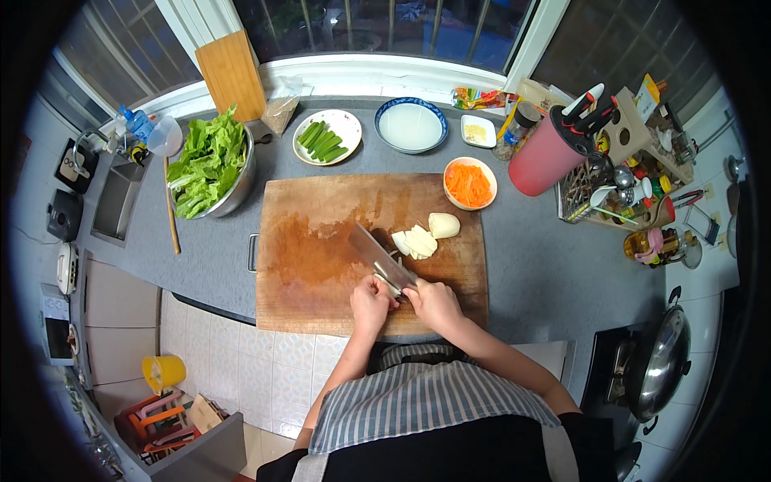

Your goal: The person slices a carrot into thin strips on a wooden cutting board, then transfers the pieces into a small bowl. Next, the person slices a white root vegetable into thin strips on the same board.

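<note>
A steel cleaver (374, 247) lies flat and angled on the wooden cutting board (305, 265), its blade pointing away to the left. My right hand (435, 305) closes on the end of its handle. My left hand (371, 305) is curled right beside it and touches the handle near the blade; whether it grips is unclear. Just right of the blade lies a pile of pale vegetable slices (415, 242), with an uncut pale chunk (444, 225) behind them.
Behind the board stand a bowl of shredded carrot (469, 184), a plate of green sticks (323, 140), a blue-rimmed bowl (411, 126) and a metal bowl of lettuce (210, 163). A red knife block (546, 157) and utensil rack are right; a sink (114, 201) is left.
</note>
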The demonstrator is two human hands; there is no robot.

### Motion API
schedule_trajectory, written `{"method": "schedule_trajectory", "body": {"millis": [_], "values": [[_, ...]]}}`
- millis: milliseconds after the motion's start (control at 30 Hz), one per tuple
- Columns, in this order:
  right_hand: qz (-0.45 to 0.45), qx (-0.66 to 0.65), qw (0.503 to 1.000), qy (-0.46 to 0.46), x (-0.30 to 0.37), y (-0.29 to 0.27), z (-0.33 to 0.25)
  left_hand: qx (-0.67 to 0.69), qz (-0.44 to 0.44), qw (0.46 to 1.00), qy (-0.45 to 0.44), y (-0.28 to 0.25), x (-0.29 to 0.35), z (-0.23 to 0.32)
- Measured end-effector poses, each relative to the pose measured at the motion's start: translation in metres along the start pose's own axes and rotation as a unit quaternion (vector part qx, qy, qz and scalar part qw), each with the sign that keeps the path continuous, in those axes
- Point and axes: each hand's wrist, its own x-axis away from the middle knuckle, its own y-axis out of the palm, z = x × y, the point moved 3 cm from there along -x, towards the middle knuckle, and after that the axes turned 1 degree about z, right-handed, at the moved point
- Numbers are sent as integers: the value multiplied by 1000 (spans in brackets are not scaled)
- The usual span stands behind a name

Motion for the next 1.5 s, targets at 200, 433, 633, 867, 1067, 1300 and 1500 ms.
{"method": "schedule_trajectory", "body": {"millis": [200,433,633,867,1067,1300,1500], "values": [[2,-9,1000,3,9,-27,7,82,-11,996,-31,-12,10,2],[-64,29,998,5,20,-34,-1,21,25,998,-55,-5,5,-2],[-59,79,995,-2,26,-33,-12,27,47,997,-58,-2,5,0],[-70,89,994,-2,28,-27,-15,-11,47,997,-62,-3,5,1],[-11,48,999,-9,4,-2,-4,-7,30,999,-44,-2,0,-2],[-17,18,1000,17,11,-24,4,110,-4,989,-96,-15,14,-3],[-66,39,997,10,24,-36,-6,22,6,992,-126,-7,13,-3]]}}
